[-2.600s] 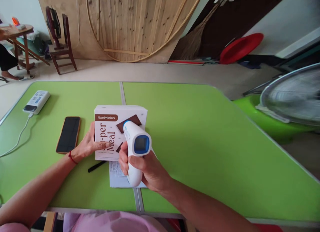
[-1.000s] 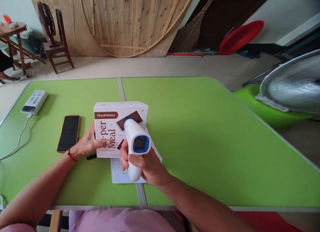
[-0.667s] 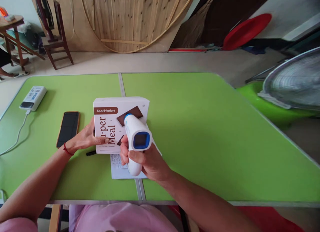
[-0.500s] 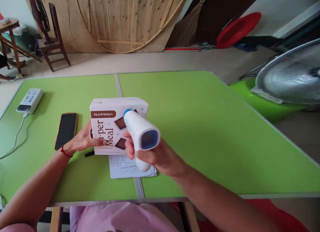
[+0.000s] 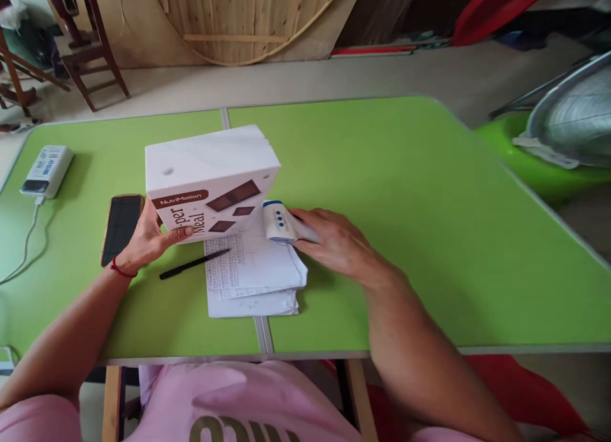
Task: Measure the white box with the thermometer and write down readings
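Observation:
My left hand [image 5: 151, 237] grips the lower left side of a white box [image 5: 210, 159] printed "NutriMotion", its thumb on the printed front. The box is tilted above the table, its top face showing. My right hand [image 5: 329, 238] is wrapped round the handle of a white and blue handheld infrared thermometer [image 5: 280, 222], which lies over on its side just right of the box. Beneath them are several sheets of handwritten paper [image 5: 258, 267]. A black pen [image 5: 193, 264] lies with its tip on the paper.
A phone [image 5: 123, 229] in an orange case lies left of my left hand. Farther left a white power bank [image 5: 48, 170] has a cable plugged in. The green table [image 5: 405, 226] spans the view. Beyond it are a wooden chair [image 5: 90, 60] and a fan [image 5: 580, 114] at right.
My right hand has turned the thermometer onto its side and moved it right of the box. My left hand has tilted the box, showing more of its top face. The camera view has shifted.

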`<state>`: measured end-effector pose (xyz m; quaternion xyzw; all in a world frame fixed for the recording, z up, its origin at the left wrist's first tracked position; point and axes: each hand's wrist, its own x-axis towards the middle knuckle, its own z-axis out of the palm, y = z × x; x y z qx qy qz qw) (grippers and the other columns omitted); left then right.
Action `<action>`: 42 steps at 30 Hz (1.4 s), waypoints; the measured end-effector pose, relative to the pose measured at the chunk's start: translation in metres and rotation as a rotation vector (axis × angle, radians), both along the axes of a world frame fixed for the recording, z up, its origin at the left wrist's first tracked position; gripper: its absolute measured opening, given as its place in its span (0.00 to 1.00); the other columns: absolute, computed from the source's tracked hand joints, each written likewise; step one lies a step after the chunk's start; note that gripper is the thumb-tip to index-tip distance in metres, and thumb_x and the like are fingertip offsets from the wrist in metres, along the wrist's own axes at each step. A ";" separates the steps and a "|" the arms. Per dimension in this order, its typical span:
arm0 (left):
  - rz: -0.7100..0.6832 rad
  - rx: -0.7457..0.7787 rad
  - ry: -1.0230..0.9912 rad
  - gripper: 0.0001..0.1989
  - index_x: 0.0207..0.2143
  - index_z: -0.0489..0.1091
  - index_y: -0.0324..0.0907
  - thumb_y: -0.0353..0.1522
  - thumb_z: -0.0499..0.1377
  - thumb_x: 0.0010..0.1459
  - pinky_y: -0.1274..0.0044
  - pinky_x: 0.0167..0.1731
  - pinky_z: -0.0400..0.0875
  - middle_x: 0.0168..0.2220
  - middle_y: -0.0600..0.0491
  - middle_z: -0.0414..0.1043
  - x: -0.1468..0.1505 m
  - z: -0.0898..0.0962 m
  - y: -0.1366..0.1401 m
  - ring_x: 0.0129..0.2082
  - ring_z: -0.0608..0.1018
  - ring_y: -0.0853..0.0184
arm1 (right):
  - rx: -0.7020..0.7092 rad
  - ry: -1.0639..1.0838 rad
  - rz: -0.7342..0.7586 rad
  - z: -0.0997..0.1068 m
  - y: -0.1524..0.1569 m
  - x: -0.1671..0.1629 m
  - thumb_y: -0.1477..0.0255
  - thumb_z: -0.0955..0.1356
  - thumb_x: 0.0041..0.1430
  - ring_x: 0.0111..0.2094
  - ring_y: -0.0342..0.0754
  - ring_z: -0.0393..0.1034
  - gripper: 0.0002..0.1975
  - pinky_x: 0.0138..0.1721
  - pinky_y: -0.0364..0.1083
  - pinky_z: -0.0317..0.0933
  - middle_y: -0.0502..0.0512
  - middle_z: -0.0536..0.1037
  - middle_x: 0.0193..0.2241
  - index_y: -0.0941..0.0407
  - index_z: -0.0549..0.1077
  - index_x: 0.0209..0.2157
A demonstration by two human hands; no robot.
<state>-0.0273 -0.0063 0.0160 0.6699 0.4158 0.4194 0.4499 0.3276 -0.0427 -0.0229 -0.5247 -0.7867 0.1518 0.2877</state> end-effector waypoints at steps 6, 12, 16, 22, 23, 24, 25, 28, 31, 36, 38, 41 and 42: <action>-0.022 0.073 0.108 0.25 0.50 0.70 0.40 0.40 0.70 0.52 0.54 0.61 0.63 0.47 0.44 0.75 0.002 -0.001 0.001 0.57 0.72 0.48 | 0.075 -0.171 0.069 -0.003 -0.002 0.011 0.76 0.67 0.55 0.36 0.59 0.73 0.22 0.40 0.60 0.68 0.62 0.79 0.37 0.54 0.73 0.53; -0.039 0.060 0.090 0.25 0.49 0.72 0.40 0.42 0.70 0.53 0.55 0.60 0.64 0.50 0.44 0.75 0.004 -0.002 0.000 0.54 0.74 0.50 | 0.252 -0.153 0.121 0.040 -0.027 -0.027 0.81 0.64 0.61 0.47 0.60 0.71 0.21 0.49 0.61 0.66 0.64 0.77 0.44 0.56 0.72 0.54; -0.038 0.021 0.078 0.27 0.48 0.72 0.40 0.41 0.72 0.49 0.55 0.60 0.64 0.45 0.45 0.77 0.002 -0.003 0.002 0.54 0.74 0.49 | 0.081 -0.262 0.477 0.058 -0.036 -0.088 0.78 0.62 0.67 0.33 0.49 0.71 0.15 0.34 0.49 0.66 0.57 0.79 0.32 0.59 0.73 0.52; -0.048 0.077 0.142 0.26 0.48 0.73 0.40 0.43 0.71 0.50 0.55 0.61 0.62 0.45 0.45 0.76 0.001 -0.003 0.005 0.54 0.74 0.49 | 0.007 -0.637 0.373 0.050 -0.014 -0.151 0.87 0.60 0.60 0.36 0.54 0.71 0.16 0.36 0.50 0.61 0.66 0.80 0.32 0.65 0.77 0.41; -0.048 0.079 0.149 0.27 0.48 0.72 0.39 0.44 0.71 0.49 0.55 0.60 0.62 0.46 0.44 0.76 0.001 -0.002 0.005 0.53 0.74 0.49 | 0.022 -0.646 0.416 0.050 -0.012 -0.151 0.88 0.60 0.59 0.36 0.54 0.71 0.15 0.37 0.50 0.61 0.66 0.80 0.31 0.64 0.77 0.37; -0.047 0.083 0.156 0.28 0.48 0.72 0.39 0.44 0.71 0.49 0.55 0.60 0.63 0.46 0.44 0.76 0.000 -0.002 0.005 0.53 0.74 0.49 | 0.049 -0.638 0.470 0.050 -0.011 -0.149 0.88 0.60 0.59 0.35 0.53 0.71 0.15 0.36 0.50 0.61 0.65 0.80 0.30 0.62 0.77 0.33; -0.044 0.091 0.162 0.27 0.47 0.72 0.39 0.45 0.71 0.49 0.55 0.60 0.64 0.47 0.44 0.75 0.000 -0.003 0.006 0.53 0.73 0.49 | 0.086 -0.613 0.521 0.051 -0.011 -0.144 0.87 0.60 0.59 0.33 0.52 0.70 0.15 0.35 0.49 0.60 0.63 0.79 0.28 0.61 0.76 0.31; -0.060 0.103 0.172 0.26 0.47 0.73 0.39 0.45 0.70 0.51 0.55 0.59 0.65 0.46 0.44 0.76 0.000 -0.005 0.008 0.53 0.73 0.49 | 0.221 -0.417 0.557 0.051 -0.020 -0.119 0.83 0.60 0.61 0.27 0.49 0.67 0.14 0.28 0.48 0.58 0.56 0.76 0.22 0.57 0.74 0.29; -0.063 0.084 0.142 0.27 0.45 0.74 0.40 0.45 0.72 0.46 0.55 0.59 0.65 0.45 0.45 0.76 0.000 -0.010 0.011 0.54 0.72 0.47 | 0.281 -0.019 0.443 0.044 -0.033 -0.092 0.79 0.62 0.62 0.28 0.48 0.70 0.10 0.29 0.47 0.63 0.53 0.78 0.25 0.54 0.73 0.36; 0.011 0.087 0.095 0.32 0.46 0.73 0.39 0.44 0.75 0.42 0.55 0.59 0.66 0.48 0.43 0.74 0.003 -0.019 0.011 0.57 0.71 0.45 | 0.176 0.212 0.169 0.012 -0.054 -0.084 0.75 0.63 0.66 0.42 0.52 0.77 0.10 0.41 0.52 0.71 0.60 0.80 0.43 0.52 0.66 0.49; 0.033 0.082 0.064 0.37 0.51 0.70 0.38 0.44 0.75 0.41 0.56 0.54 0.71 0.51 0.42 0.73 0.004 -0.019 0.010 0.54 0.74 0.46 | 0.192 0.157 0.130 -0.003 -0.058 -0.091 0.67 0.67 0.64 0.55 0.61 0.70 0.13 0.49 0.60 0.69 0.71 0.73 0.54 0.54 0.63 0.48; 0.055 0.102 0.014 0.42 0.57 0.65 0.42 0.45 0.75 0.42 0.58 0.49 0.76 0.54 0.41 0.71 0.003 -0.018 0.009 0.53 0.75 0.47 | 0.204 0.060 0.175 -0.018 -0.058 -0.096 0.60 0.70 0.61 0.63 0.68 0.59 0.20 0.55 0.67 0.64 0.78 0.65 0.61 0.56 0.61 0.47; 0.060 0.124 0.007 0.42 0.57 0.65 0.43 0.45 0.75 0.42 0.58 0.50 0.76 0.55 0.42 0.70 0.002 -0.017 0.010 0.54 0.75 0.47 | 0.209 0.036 0.201 -0.020 -0.057 -0.096 0.60 0.69 0.61 0.64 0.68 0.58 0.20 0.55 0.68 0.64 0.78 0.65 0.60 0.56 0.61 0.47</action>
